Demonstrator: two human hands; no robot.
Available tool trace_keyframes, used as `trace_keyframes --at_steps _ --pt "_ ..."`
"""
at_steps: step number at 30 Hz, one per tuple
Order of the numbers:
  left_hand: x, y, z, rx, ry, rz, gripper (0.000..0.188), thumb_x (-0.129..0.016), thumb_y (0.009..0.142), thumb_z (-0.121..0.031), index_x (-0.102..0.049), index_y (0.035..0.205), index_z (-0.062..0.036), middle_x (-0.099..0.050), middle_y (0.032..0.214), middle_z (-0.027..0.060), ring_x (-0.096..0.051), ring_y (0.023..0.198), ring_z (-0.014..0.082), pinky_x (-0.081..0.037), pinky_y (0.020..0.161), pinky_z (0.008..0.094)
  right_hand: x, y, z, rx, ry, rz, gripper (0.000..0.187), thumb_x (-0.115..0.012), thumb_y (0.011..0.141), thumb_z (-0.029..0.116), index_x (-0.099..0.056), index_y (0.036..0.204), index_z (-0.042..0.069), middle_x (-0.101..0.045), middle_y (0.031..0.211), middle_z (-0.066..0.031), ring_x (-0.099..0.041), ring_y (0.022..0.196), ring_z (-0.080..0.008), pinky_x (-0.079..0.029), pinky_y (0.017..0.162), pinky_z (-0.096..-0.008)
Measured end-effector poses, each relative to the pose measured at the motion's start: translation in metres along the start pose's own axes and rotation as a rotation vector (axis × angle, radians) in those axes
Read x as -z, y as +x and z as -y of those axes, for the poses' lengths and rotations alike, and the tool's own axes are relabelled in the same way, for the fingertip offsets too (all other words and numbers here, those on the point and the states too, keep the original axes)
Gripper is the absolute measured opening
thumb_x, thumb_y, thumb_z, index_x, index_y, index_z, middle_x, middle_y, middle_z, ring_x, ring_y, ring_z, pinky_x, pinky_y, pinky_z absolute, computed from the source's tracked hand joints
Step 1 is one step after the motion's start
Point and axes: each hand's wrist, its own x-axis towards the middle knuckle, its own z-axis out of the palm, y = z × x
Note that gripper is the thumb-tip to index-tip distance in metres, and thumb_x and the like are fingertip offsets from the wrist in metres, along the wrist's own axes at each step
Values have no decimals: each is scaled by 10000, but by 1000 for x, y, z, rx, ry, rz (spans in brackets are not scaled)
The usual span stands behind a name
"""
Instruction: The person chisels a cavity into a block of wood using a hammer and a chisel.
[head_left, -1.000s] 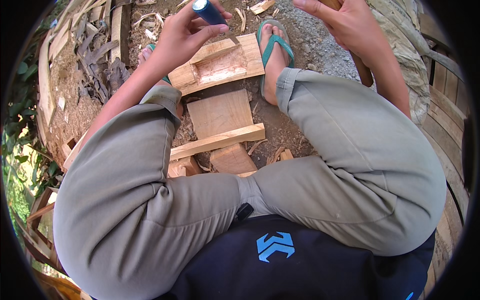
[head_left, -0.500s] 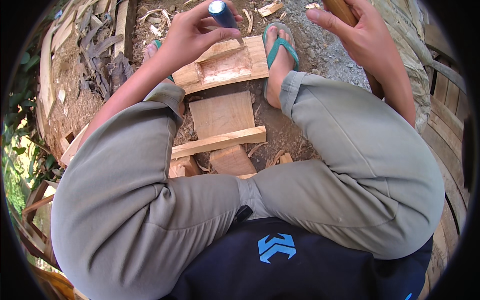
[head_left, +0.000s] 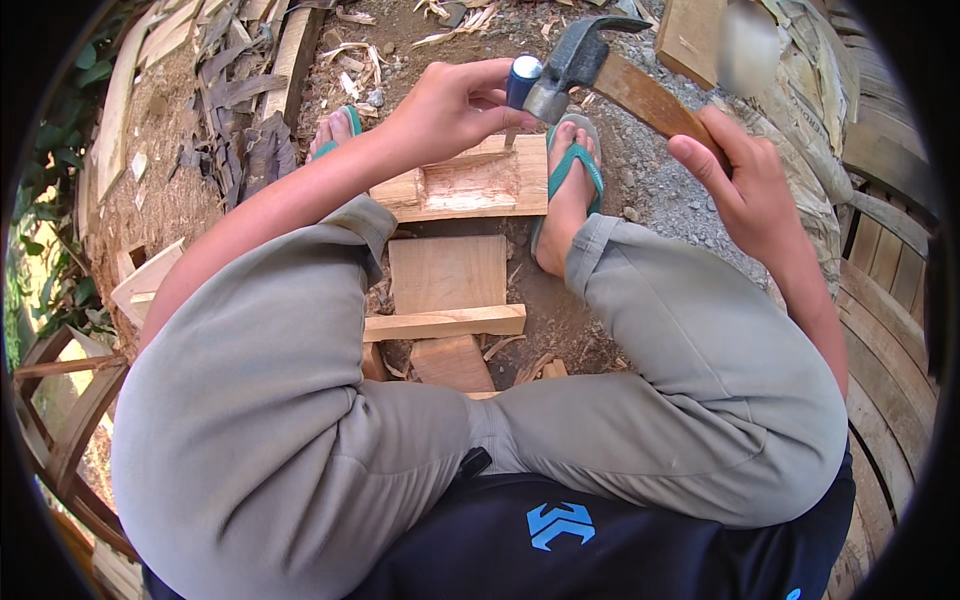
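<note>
With 2 bare forearms [head_left: 290,205] stretched forward, the left hand [head_left: 462,108] is pinched and the right hand [head_left: 738,180] curled closed

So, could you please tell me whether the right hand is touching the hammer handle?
Touching: the head view shows the right hand wrapped around the hammer handle.

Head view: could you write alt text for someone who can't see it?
A person's left hand holds a blue-handled chisel, blade down, at a hollowed wooden block, while the right hand holds a claw hammer with its head beside the chisel's handle. The block lies between two feet in green flip-flops, with wood pieces lower in the picture.
</note>
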Motion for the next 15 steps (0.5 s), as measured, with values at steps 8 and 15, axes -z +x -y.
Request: trace_keyframes --at_steps 8,15 --pt "1 2 -3 43 -17 26 318 -755 915 -69 -678 1219 -17 -760 1112 83 -718 1070 150 -578 951 320 -10 1 15 -110 165 -17 459 -573 1052 442 -588 936 -1 -416 640 -84 -368 581 -161 -336 537 -324" --pt "2 3 1 -53 8 -55 268 -761 906 -100 -709 1155 -15 -782 936 120 -764 932 186 -593 809 337 -7 8 34 -90 212 -87 496 -563 1055 441 -538 873 -20 -399 647 -96 -384 615 -169 -352 573 -364"
